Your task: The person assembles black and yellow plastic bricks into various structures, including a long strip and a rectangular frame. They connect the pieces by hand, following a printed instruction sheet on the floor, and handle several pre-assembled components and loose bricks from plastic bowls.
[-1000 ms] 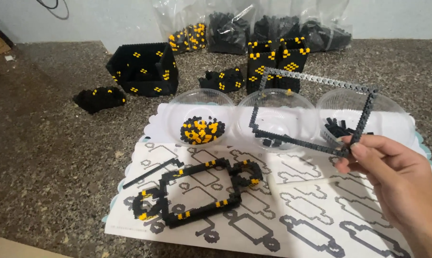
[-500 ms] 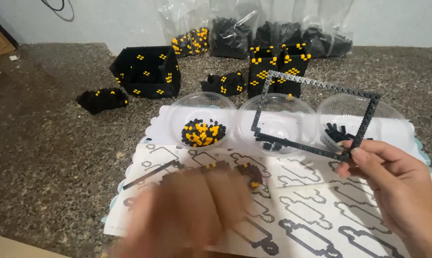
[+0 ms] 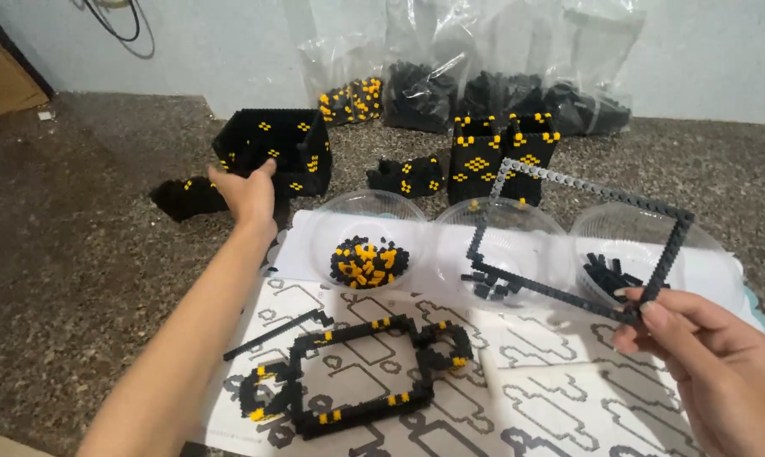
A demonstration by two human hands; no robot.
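Fingertips of the left hand point(image 3: 248, 193) hide against a black box point(image 3: 274, 152), grip unclear. Right hand point(image 3: 711, 366), partly cut off, pinches the corner of a black frame point(image 3: 568, 237) tilted up over clear bowls point(image 3: 367, 241), long side running left to right.

A speckled grey stone floor point(image 3: 60, 279) runs to a pale wall point(image 3: 704, 51). Against the wall lie clear plastic bags point(image 3: 450, 76) of black and yellow pieces. Nearer sit three clear plastic bowls in a row: the left bowl point(image 3: 367, 233) holds black and yellow beads, the middle bowl point(image 3: 505, 250) a few black bits, the right bowl point(image 3: 632, 245) black pieces. Nearest, a printed paper sheet point(image 3: 560, 406) carries a flat black outline shape with yellow dots point(image 3: 357, 377). A tall black block tower point(image 3: 501, 152) stands centre.
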